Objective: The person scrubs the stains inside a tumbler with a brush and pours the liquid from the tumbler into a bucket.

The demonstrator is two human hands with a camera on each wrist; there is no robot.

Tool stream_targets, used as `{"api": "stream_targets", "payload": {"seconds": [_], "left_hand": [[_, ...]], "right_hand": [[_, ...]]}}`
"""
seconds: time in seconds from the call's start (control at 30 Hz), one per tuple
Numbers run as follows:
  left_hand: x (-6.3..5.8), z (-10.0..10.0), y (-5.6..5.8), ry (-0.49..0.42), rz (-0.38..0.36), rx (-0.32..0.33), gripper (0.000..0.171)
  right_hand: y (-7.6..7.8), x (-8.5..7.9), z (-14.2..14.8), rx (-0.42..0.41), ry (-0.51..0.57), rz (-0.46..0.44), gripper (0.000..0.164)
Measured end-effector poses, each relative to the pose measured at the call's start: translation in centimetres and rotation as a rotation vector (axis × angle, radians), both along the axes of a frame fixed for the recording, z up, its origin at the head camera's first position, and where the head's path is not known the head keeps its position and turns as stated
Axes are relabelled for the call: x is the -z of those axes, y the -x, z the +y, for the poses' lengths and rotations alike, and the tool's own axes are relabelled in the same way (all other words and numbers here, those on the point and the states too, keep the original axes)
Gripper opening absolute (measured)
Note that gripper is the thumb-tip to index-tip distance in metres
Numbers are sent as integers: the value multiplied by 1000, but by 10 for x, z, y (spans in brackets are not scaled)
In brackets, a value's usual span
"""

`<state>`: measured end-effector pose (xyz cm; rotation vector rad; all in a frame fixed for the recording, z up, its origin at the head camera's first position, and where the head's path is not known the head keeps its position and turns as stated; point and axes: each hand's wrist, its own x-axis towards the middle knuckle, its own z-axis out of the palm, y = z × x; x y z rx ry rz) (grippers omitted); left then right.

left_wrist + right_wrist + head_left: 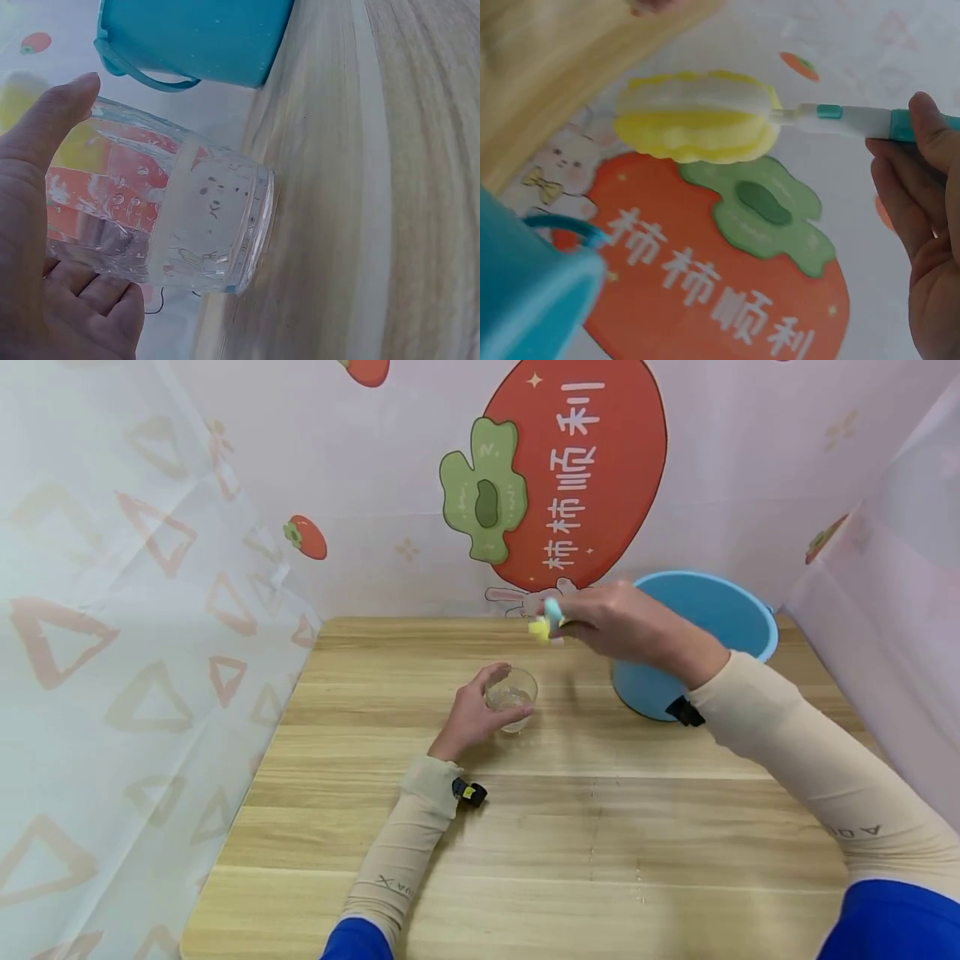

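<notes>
My left hand grips a clear drinking glass, thumb on one side and fingers round the other. A little liquid shows inside it, and in the left wrist view drops cling to the wall of the glass, whose base is right at the wooden tabletop. Up and to the right of the glass, my right hand holds a sponge bottle brush by its white and teal handle. The brush's yellow and white sponge head is in the air, apart from the glass.
A blue bucket with a handle stands at the back right of the wooden table, partly behind my right forearm. Small wet drops dot the tabletop. A printed curtain hangs behind and along both sides.
</notes>
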<state>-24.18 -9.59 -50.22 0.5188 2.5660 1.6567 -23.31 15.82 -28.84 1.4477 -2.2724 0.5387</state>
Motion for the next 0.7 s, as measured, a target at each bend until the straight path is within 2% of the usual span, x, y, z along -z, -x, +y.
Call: {"api": "stream_targets", "payload": {"seconds": [0.2,0.37,0.57,0.7], "left_hand": [[1,-1,0,6,-12,-5,98],[2,-1,1,2,7,3,97],[2,-2,1,2,11,1,100],[1,-2,0,3,4,-5,99]], "right_hand": [[-11,54,6,-93,-135,175,48],[-18,92,14,-155,-285,263,53],[-25,130,19,-139,-486,335,47],[-29,150,17,-145,-500,402,34]]}}
